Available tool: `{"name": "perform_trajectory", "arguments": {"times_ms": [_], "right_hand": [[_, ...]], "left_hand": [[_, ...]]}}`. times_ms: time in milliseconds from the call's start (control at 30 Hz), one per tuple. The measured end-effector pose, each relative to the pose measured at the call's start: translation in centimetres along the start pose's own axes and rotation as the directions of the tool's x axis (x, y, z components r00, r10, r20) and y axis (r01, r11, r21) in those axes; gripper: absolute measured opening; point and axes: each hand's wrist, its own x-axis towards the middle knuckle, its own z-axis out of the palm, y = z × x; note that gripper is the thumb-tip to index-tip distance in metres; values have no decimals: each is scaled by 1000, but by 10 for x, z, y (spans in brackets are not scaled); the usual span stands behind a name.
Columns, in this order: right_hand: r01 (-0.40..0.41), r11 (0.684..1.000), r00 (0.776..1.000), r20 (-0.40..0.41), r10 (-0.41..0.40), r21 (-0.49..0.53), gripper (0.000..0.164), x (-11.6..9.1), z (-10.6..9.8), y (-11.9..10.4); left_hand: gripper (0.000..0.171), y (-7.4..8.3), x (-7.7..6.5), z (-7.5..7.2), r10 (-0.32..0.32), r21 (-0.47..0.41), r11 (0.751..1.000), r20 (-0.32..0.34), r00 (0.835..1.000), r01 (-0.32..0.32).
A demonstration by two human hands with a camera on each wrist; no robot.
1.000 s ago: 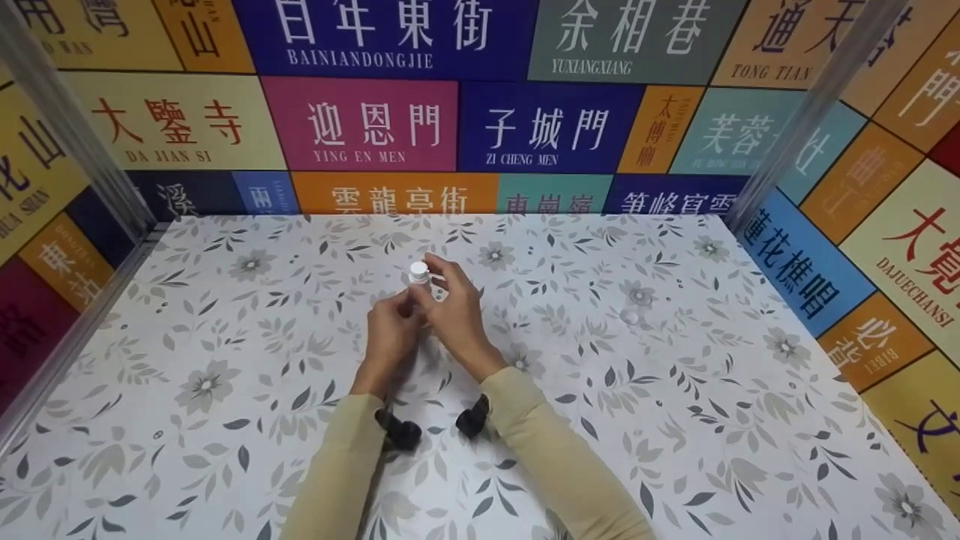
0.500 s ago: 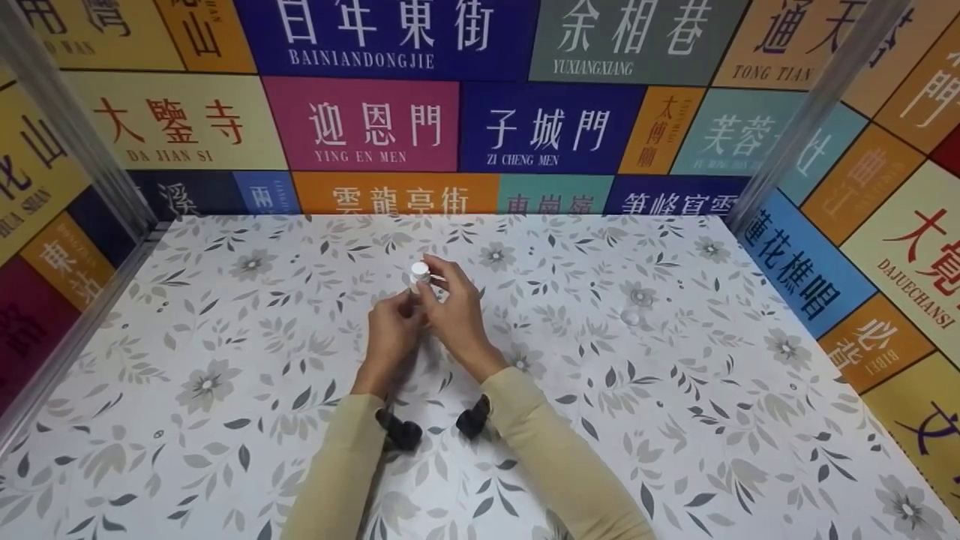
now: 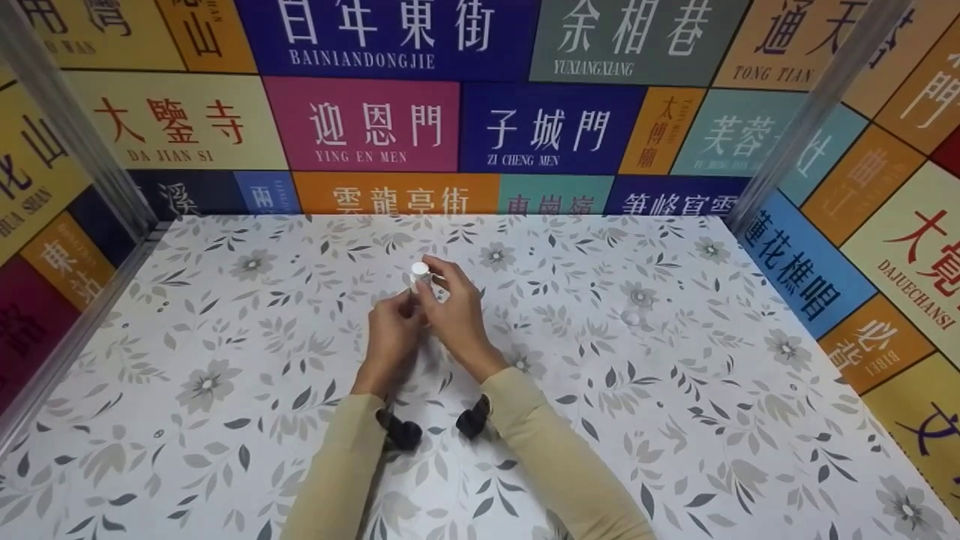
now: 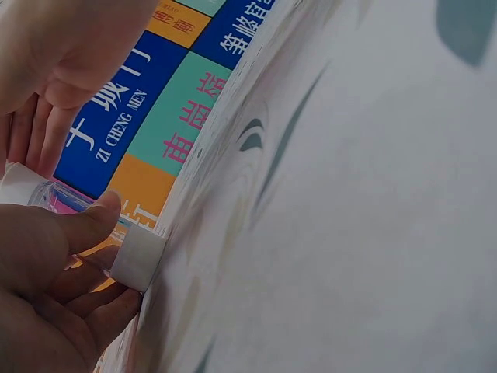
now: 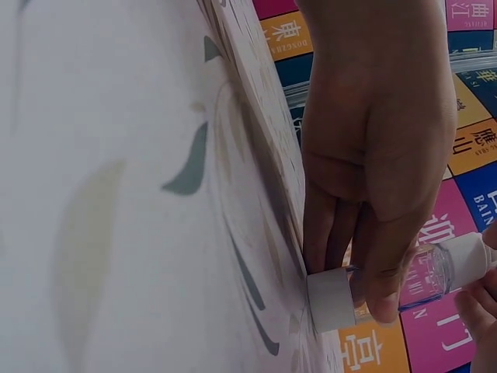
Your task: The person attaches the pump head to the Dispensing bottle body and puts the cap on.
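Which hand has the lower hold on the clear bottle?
The left hand: it grips the clear bottle just above the white bottom end, nearest the tabletop, while the right hand pinches the white top.

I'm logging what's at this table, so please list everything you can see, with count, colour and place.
Flat table with leaf-and-flower print: 1, white with grey and beige, below everything.
Clear plastic bottle with white ends: 1, upright near mid-table.
Small see-through object: 1, colourless, right of the bottle; too faint to identify.
Rectangular lettered wall panels: many, multicoloured, back and both sides.
Shiny straight corner posts: 2, grey, back corners.
Rounded wrist devices: 2, black, one per wrist.
Long fabric sleeves: 2, beige, both forearms.
Left grip: 1, bare, holding the bottle's lower part.
Right grip: 1, bare, at its upper end.
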Motion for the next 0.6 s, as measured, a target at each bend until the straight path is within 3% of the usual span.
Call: {"name": "perform_trajectory", "arguments": {"times_ms": [600], "right_hand": [[6,999,1000,-7,-6,-33,36,-1,1,2]], "left_hand": [[25,-2,-1,0,-19,-42,999,4,1000,19]]}}
